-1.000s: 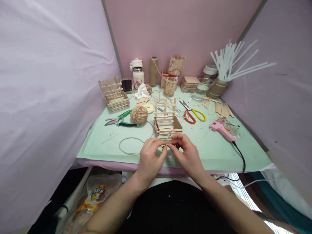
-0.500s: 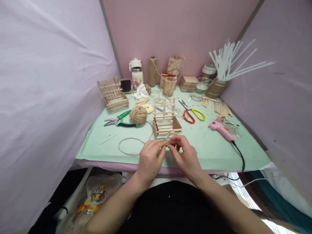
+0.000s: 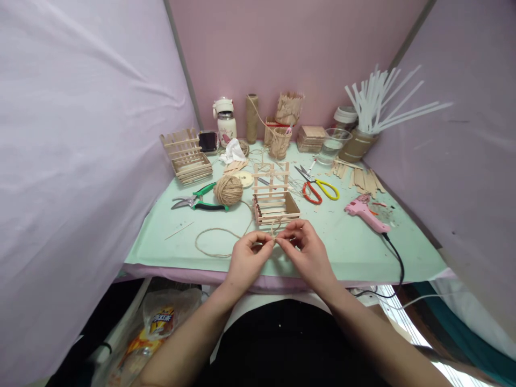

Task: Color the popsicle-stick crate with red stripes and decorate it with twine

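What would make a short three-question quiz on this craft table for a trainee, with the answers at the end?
1. What do the left hand and right hand pinch between them?
a) a phone
b) twine
c) a tissue

2. True or false: the pink glue gun lies to the right of the scissors.

3. Fill in the missing word: one handle of the scissors is red and the other is ____.

Key: 1. b; 2. true; 3. yellow

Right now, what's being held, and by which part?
Twine, pinched between the fingertips of the left hand and right hand; whether at an end or mid-length is hidden.
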A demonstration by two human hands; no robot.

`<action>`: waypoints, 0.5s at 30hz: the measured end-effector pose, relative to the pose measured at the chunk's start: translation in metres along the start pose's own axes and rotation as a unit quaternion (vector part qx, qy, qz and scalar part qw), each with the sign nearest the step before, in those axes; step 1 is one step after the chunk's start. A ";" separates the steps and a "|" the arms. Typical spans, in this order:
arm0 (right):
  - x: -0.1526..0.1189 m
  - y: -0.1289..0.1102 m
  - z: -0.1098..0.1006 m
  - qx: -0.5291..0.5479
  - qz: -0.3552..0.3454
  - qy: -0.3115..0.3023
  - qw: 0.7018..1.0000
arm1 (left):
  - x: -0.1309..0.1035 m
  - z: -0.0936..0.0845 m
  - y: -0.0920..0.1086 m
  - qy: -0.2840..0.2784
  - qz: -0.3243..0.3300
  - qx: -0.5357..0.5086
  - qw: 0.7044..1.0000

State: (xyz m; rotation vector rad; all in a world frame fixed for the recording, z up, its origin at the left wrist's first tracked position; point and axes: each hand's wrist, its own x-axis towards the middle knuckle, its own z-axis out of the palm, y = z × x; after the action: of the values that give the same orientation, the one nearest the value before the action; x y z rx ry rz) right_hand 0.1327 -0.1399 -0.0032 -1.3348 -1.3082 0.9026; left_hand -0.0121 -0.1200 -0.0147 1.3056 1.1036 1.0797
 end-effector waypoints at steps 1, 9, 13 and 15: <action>0.001 0.000 0.000 0.018 0.007 -0.007 1.000 | 0.001 0.000 0.000 -0.006 -0.017 -0.018 1.000; 0.002 -0.006 -0.005 0.051 0.017 -0.017 0.998 | 0.006 0.000 -0.002 -0.040 0.052 -0.059 0.996; -0.001 -0.010 -0.004 -0.018 -0.056 0.013 0.998 | 0.003 0.004 0.004 -0.022 0.074 -0.060 0.995; -0.001 -0.012 -0.002 -0.096 -0.139 0.043 0.985 | 0.001 0.007 0.008 0.007 0.083 -0.054 0.995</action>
State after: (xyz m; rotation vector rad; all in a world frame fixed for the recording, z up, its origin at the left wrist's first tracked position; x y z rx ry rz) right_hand 0.1322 -0.1426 0.0085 -1.2810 -1.4992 0.5327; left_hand -0.0047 -0.1200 -0.0071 1.3231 0.9466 1.2546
